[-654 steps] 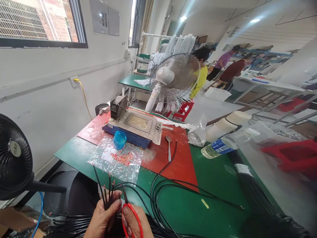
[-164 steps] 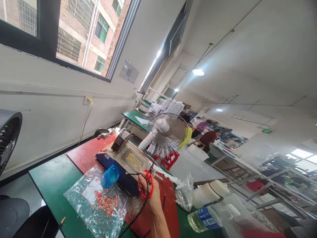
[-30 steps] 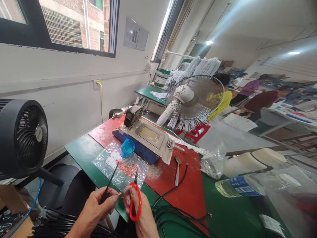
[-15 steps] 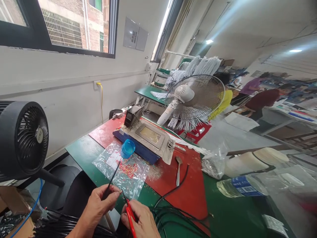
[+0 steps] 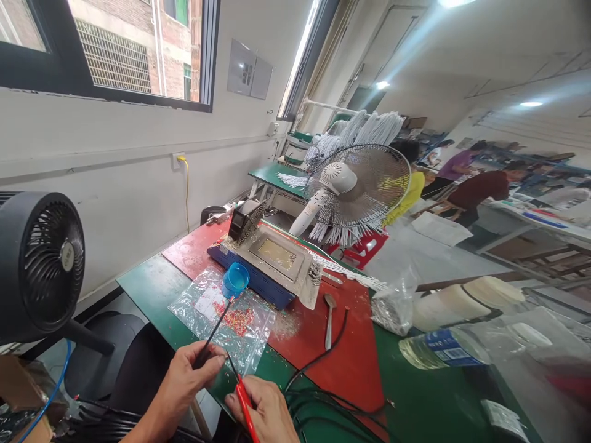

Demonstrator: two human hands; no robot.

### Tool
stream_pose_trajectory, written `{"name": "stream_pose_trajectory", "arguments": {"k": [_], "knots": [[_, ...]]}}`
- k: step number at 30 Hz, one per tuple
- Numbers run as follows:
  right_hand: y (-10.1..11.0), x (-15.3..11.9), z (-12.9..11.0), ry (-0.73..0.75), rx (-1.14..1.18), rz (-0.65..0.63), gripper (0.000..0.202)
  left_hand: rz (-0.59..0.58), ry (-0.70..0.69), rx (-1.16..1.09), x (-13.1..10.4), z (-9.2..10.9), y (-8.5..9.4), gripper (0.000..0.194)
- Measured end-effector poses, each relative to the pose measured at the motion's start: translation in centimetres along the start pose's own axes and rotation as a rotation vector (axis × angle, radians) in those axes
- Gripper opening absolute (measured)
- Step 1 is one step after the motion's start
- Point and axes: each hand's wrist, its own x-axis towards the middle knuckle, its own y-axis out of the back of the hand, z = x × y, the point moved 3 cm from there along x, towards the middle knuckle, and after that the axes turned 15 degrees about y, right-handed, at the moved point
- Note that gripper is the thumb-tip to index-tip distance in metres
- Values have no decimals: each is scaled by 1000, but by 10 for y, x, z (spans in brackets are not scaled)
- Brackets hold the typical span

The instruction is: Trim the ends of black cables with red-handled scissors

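Observation:
My left hand [image 5: 196, 369] is closed around a black cable [image 5: 218, 326], pinching it between thumb and fingers. The cable's upper end slants up over a clear plastic bag [image 5: 184, 303], close below a blue cup [image 5: 236, 280]. My right hand [image 5: 265, 403] grips a red-handled tool [image 5: 244, 406] with a slim dark tip; its exact kind is unclear. That tip points up towards the left fingertips, very near them. Small red and yellow bits [image 5: 237, 320] are scattered on the bag.
Behind the bag stands a blue-sided heated-looking box [image 5: 272, 286] with a metal top. A spoon [image 5: 329, 320] and several black cables [image 5: 318, 363] lie to the right, beyond them a bottle [image 5: 443, 349]. Fans stand at left [image 5: 50, 264] and behind [image 5: 355, 184]. People work farther back.
The view has shifted slightly left and down across the room. The cable's upper end has swung a little to the right; both hands keep their holds, almost in place.

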Motion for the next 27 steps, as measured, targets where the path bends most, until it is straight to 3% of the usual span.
{"name": "stream_pose_trajectory", "arguments": {"k": [5, 8, 11, 16, 27], "knots": [[-7, 3, 16, 8, 150, 153, 55, 11, -4, 19, 12, -9, 0, 53], [-10, 8, 19, -80, 435, 247, 55, -55, 18, -80, 13, -19, 1, 52], [-12, 16, 8, -172, 737, 308, 56, -101, 72, -164, 7, -25, 3, 53], [-14, 28, -19, -178, 981, 309, 51, -95, 87, -191, -9, -21, 4, 51], [-21, 20, -12, -124, 757, 277, 48, -102, 68, -200, -9, -25, 3, 44]]}}
